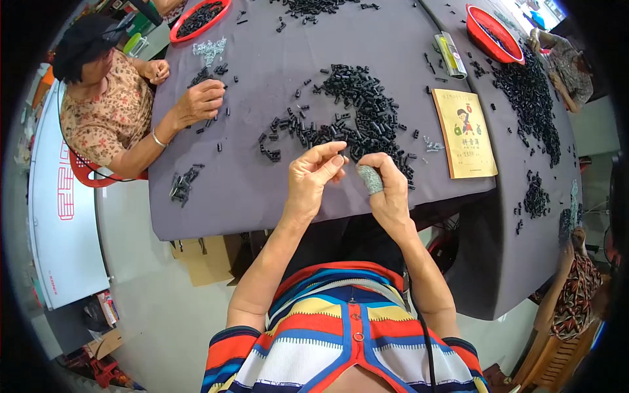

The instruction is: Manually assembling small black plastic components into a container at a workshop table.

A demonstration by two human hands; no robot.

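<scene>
Both my hands are raised over the near edge of the cloth-covered table, close together but apart. My left hand [316, 175] pinches a small black cylindrical piece, mostly hidden, between thumb and index finger. My right hand [389, 190] is closed, its index finger curled toward the thumb. A grey wrap [371, 179] covers one digit of that hand. Whatever its fingertips hold is too small or hidden to make out. Just beyond my hands spreads a large heap of small black cylindrical pieces [357, 98], some lying loose to the left.
A yellow booklet [464, 134] lies right of the heap, near a green-and-white package [451, 56]. Red baskets [493, 34] stand at the far corners. A person's hand [200, 101] works over black pieces at left. More black pieces [527, 98] and other people are at right.
</scene>
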